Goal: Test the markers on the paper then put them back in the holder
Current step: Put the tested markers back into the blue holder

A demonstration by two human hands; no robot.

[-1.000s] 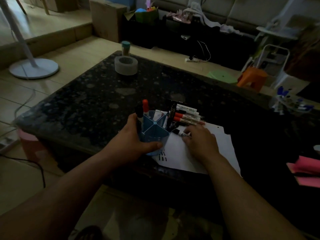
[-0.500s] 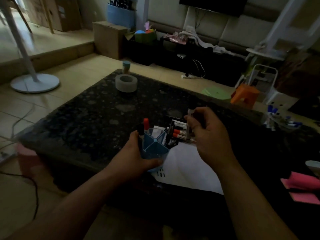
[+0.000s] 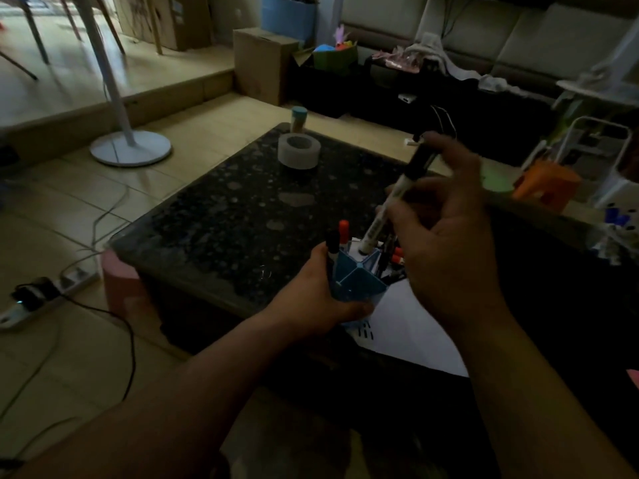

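Observation:
A blue divided marker holder (image 3: 358,281) stands on the near edge of the dark speckled table (image 3: 242,216), partly on a white sheet of paper (image 3: 411,330) with black test strokes. My left hand (image 3: 311,299) grips the holder from the left. My right hand (image 3: 446,236) pinches a white marker with a black cap (image 3: 394,198), tilted, its lower end at the rim of a far compartment. A red-capped marker (image 3: 343,231) and a black-capped marker (image 3: 332,247) stand in the holder. More markers (image 3: 396,255) lie behind it, mostly hidden by my right hand.
A grey tape roll (image 3: 299,151) and a small teal-capped bottle (image 3: 298,118) sit at the table's far end. A fan stand (image 3: 130,146), cables and a power strip (image 3: 38,293) are on the floor at left. An orange stool (image 3: 546,184) stands at right.
My right hand picked a marker off the pile by the paper, lifted it and now lowers its end to the holder. My left hand stayed on the holder. The camera tilted up.

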